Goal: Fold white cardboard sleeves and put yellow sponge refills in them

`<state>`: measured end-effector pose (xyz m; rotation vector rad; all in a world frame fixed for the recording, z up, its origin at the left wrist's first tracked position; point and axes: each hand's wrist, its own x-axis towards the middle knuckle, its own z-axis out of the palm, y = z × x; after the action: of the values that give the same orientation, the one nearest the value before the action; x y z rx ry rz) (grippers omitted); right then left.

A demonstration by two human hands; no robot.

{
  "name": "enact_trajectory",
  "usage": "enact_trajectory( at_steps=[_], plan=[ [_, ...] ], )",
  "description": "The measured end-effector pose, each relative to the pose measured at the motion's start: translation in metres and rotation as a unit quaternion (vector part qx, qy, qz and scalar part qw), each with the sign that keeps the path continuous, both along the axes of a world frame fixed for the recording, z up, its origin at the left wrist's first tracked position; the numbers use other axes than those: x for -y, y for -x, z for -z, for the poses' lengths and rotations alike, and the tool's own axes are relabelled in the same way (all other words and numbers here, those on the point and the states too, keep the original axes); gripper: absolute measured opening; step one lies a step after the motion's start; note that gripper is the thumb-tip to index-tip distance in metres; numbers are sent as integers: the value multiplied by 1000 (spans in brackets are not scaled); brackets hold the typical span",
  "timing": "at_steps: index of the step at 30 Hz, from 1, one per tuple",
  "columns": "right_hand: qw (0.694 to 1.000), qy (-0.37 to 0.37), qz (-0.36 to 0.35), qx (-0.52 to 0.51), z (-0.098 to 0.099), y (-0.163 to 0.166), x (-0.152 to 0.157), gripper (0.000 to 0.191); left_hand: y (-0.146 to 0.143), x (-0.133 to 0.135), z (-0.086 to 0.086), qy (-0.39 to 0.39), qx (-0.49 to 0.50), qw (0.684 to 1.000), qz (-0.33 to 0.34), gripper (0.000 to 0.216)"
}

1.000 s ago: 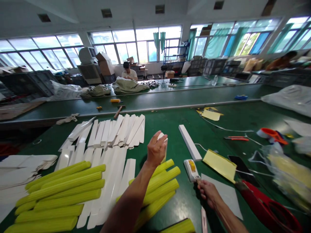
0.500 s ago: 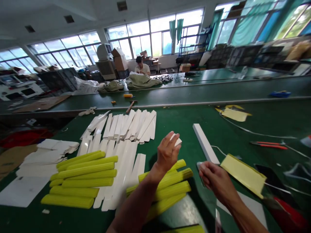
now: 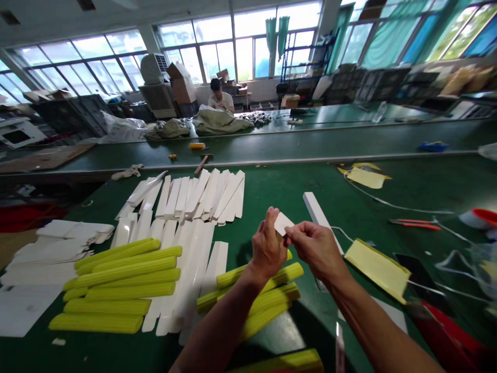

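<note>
Both hands are pinching a small white card (image 3: pixel 282 223) above the green table (image 3: pixel 279 191): left hand (image 3: pixel 267 246) and right hand (image 3: pixel 315 246) gripping it, seemingly by opposite edges, over yellow rolls (image 3: pixel 264 290).

Daylight is pouring through a long band of windows (image 3: pixel 217 46) with teal curtains (image 3: pixel 277 31) under a white ceiling (image 3: pixel 46 15), while long green tables (image 3: pixel 310 142) are stretching across the workshop.
</note>
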<state>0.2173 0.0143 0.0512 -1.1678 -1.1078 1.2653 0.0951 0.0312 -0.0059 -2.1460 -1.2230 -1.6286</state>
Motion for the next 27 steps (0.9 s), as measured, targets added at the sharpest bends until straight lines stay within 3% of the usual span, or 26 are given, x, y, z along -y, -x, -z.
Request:
enact_trajectory(
  at_steps=[6,10,13,17,22,25,27],
  plan=[
    [986,125,-68,-84,-11,-4,-5,45,4,2,-2,-30,-48,998,11,57],
    [984,125,-87,-92,-10,-4,-4,46,17,3,-11,21,-97,992,73,43],
    [995,49,-63,-60,9,3,-3,50,28,4,-20,59,-86,986,132,47],
    [986,-96,39,134,55,13,-14,49,38,7,-26,108,-54,973,196,46],
    [946,-158,92,269,98,18,-32,26,30,-2,-16,59,-15,992,113,42],
    [916,-177,61,354,111,19,-44,28,18,-24,-12,45,-3,995,87,30],
    [898,-165,40,406,113,14,-58,29,9,-43,-13,64,-4,994,84,39]
  ],
)
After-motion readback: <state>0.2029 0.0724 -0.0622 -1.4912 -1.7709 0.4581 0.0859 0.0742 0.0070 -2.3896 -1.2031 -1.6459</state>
